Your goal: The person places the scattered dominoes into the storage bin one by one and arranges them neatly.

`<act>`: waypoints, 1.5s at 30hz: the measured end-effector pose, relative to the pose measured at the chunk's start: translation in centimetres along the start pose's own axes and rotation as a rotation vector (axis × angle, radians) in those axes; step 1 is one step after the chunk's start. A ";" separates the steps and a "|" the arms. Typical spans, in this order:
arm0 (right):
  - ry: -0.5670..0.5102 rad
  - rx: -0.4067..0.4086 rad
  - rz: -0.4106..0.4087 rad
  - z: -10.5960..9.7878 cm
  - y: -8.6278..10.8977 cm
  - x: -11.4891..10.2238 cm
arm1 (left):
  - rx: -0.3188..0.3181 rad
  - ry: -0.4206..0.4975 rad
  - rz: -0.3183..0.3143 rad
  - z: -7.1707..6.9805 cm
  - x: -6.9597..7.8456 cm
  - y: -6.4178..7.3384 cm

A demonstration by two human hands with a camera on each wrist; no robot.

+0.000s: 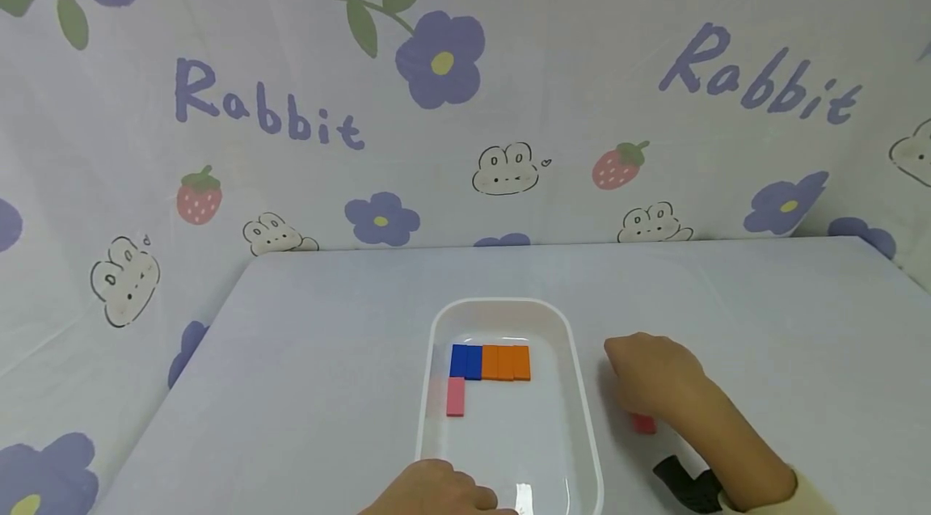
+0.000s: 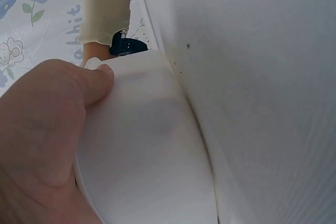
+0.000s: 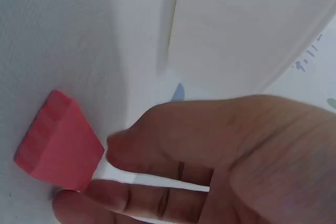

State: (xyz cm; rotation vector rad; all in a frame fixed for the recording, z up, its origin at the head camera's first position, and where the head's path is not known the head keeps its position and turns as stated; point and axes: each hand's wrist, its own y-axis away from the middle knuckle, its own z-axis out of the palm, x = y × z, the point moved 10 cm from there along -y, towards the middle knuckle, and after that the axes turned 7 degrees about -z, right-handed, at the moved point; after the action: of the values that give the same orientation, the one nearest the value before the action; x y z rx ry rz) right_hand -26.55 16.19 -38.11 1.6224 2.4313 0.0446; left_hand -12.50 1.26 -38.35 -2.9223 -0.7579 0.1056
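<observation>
A white tray (image 1: 500,302) stands in front of me. My left hand (image 1: 436,489) grips its near left edge, and in the left wrist view the thumb lies along the tray's outer wall (image 2: 147,150). To the right of the tray my right hand (image 1: 655,377) is low over the table, fingers curled. Its thumb and fingertips pinch the edge of a pink domino-shaped block (image 3: 68,145), which the head view shows partly hidden beneath the hand. Inside the tray, two blue blocks (image 1: 466,362) and three orange blocks (image 1: 506,363) form a row, with a pink block (image 1: 455,397) below its left end.
The table (image 1: 327,353) is covered in white. Behind it hangs a cloth (image 1: 291,175) printed with flowers, rabbits and strawberries. A black strap (image 1: 687,485) is on my right wrist, near the tabletop. The tray's raised wall stands between my two hands.
</observation>
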 end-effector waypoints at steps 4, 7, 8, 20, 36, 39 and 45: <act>-0.033 -0.053 -0.026 0.1 0.3 -0.2 | 0.010 -0.001 0.005 -0.1 0.0 0.0; -0.049 -0.124 -0.061 0.4 0.8 -0.5 | 0.036 -0.005 0.013 -0.3 0.0 0.0; -0.047 -0.142 -0.073 0.6 1.0 -0.6 | 0.045 -0.006 0.016 -0.3 0.0 0.1; -0.063 -0.149 -0.130 0.8 0.6 -1.6 | -0.005 -0.017 -0.013 0.0 -0.2 0.2; -0.143 -0.111 -0.162 0.5 0.1 -1.0 | 0.020 -0.035 0.016 0.1 0.0 0.1; -0.163 -0.095 -0.189 0.4 -0.1 -1.2 | 0.034 -0.039 0.021 -0.1 0.0 0.1; -0.183 -0.091 -0.212 0.3 -0.2 -1.5 | 0.066 -0.061 0.033 -0.4 0.1 0.1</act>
State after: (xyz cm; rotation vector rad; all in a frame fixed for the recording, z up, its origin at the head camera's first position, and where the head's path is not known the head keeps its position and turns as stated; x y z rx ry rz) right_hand -26.12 14.69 -38.20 1.2645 2.4062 -0.0257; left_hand -12.34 1.17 -37.93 -2.8811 -0.7002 0.2200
